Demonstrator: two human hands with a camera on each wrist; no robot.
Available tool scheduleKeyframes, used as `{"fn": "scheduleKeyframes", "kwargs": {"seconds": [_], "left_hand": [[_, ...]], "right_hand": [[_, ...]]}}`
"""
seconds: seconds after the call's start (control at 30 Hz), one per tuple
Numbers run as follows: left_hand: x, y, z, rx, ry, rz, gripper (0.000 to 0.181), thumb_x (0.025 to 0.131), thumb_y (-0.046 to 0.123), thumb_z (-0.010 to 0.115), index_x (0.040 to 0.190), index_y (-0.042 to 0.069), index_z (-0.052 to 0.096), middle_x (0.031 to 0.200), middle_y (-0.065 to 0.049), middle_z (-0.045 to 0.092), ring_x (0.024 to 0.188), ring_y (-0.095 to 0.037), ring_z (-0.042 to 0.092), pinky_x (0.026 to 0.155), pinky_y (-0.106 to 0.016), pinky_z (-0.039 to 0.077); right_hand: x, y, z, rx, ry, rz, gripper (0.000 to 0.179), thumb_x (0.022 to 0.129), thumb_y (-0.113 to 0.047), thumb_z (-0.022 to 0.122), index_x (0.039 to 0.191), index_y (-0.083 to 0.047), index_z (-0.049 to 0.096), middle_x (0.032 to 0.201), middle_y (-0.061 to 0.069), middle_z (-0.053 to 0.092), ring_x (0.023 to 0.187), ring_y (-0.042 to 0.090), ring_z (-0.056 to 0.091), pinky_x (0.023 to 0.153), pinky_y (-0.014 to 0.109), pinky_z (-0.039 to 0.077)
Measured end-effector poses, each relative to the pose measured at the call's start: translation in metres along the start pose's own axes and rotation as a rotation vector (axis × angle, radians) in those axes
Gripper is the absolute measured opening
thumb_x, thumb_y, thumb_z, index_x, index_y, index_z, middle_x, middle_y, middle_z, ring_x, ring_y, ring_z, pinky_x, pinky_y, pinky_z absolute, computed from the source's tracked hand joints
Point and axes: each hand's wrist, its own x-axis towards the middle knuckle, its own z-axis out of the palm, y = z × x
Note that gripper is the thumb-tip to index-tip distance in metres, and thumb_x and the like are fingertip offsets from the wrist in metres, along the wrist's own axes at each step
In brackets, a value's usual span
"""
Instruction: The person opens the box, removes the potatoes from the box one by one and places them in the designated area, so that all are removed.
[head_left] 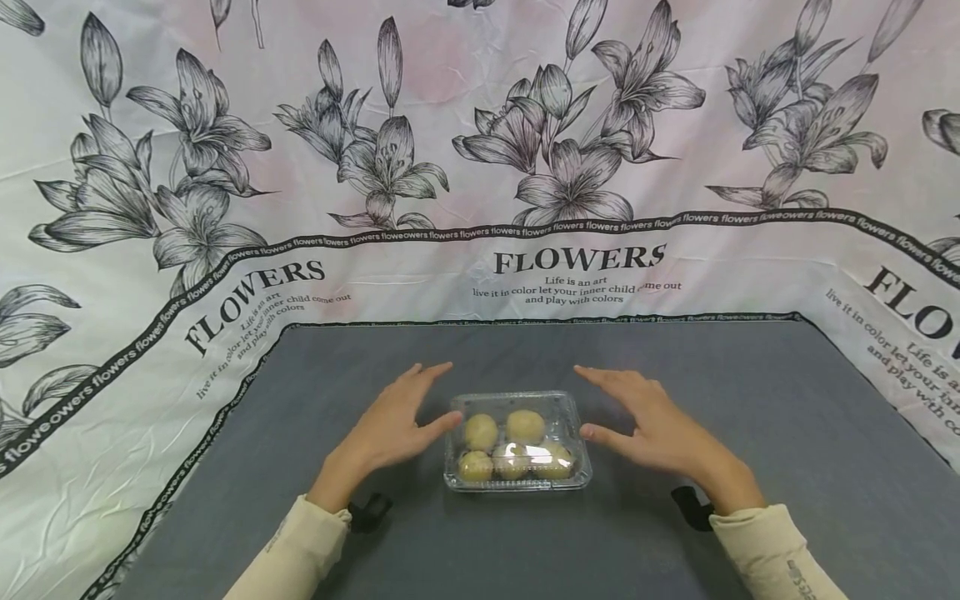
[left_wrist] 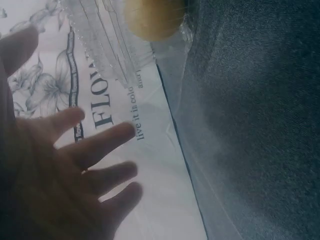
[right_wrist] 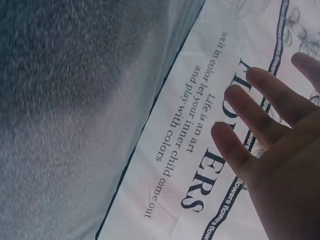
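A clear plastic clamshell box (head_left: 517, 483) with its lid down sits on the grey table. Inside it lie several round, pale yellow balls (head_left: 526, 426), two at the back and the others along the front. My left hand (head_left: 393, 425) is spread beside the box's left side, thumb tip right at its edge. On the opposite side my right hand (head_left: 660, 425) is spread too, thumb pointing at the box's right wall. Neither hand holds anything. In the left wrist view the fingers (left_wrist: 112, 145) are straight and apart, with part of the box (left_wrist: 107, 40) above them.
The grey tabletop (head_left: 517, 550) spreads around the box. Behind it hangs a white cloth (head_left: 420, 275) printed with black lilies and lettering, which also runs down both sides. A dark strap (head_left: 370, 511) is on the left wrist and another (head_left: 692, 507) on the right.
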Motion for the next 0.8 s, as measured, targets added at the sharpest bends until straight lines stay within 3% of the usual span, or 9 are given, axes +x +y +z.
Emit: {"fn": "scheduleKeyframes", "kwargs": {"seconds": [0.13, 0.23, 0.5, 0.73, 0.8], "left_hand": [[-0.003, -0.004, 0.002, -0.072, -0.143, -0.005, 0.083, 0.095, 0.064, 0.059, 0.162, 0.028, 0.026, 0.158, -0.009, 0.045, 0.151, -0.034, 0.036, 0.118, -0.063, 0.031], [-0.006, -0.004, 0.003, -0.12, -0.203, -0.009, 0.087, 0.092, 0.063, 0.065, 0.162, 0.031, 0.024, 0.156, -0.008, 0.048, 0.147, -0.03, 0.042, 0.116, -0.063, 0.033], [-0.013, -0.001, 0.008, -0.116, -0.241, 0.057, 0.114, 0.069, 0.069, 0.083, 0.161, 0.033, 0.026, 0.161, 0.005, 0.039, 0.148, -0.022, 0.04, 0.121, -0.063, 0.019], [-0.016, -0.003, 0.011, -0.13, -0.268, 0.064, 0.12, 0.062, 0.068, 0.089, 0.16, 0.038, 0.025, 0.165, 0.004, 0.032, 0.159, -0.037, 0.013, 0.122, -0.064, 0.01], [-0.016, -0.003, 0.012, -0.134, -0.272, 0.06, 0.12, 0.062, 0.067, 0.089, 0.16, 0.04, 0.024, 0.165, 0.004, 0.031, 0.159, -0.038, 0.011, 0.122, -0.065, 0.008]], "right_hand": [[-0.001, -0.002, 0.006, 0.007, -0.048, 0.008, 0.086, 0.089, -0.053, 0.074, 0.16, -0.023, 0.035, 0.157, 0.007, 0.049, 0.14, 0.037, 0.047, 0.108, 0.07, 0.031], [-0.002, -0.003, 0.01, 0.018, -0.087, 0.017, 0.094, 0.085, -0.058, 0.075, 0.161, -0.025, 0.031, 0.159, 0.008, 0.046, 0.142, 0.041, 0.044, 0.109, 0.074, 0.028], [-0.004, -0.009, 0.017, 0.06, -0.156, 0.051, 0.112, 0.074, -0.062, 0.083, 0.163, -0.025, 0.026, 0.162, 0.008, 0.042, 0.145, 0.045, 0.04, 0.11, 0.077, 0.024], [-0.005, -0.01, 0.021, 0.06, -0.166, 0.052, 0.123, 0.065, -0.063, 0.089, 0.163, -0.021, 0.027, 0.159, 0.01, 0.044, 0.141, 0.041, 0.045, 0.107, 0.072, 0.032], [-0.005, -0.01, 0.023, 0.053, -0.166, 0.053, 0.126, 0.063, -0.063, 0.09, 0.162, -0.02, 0.026, 0.157, 0.013, 0.046, 0.138, 0.04, 0.047, 0.106, 0.07, 0.035]]}}
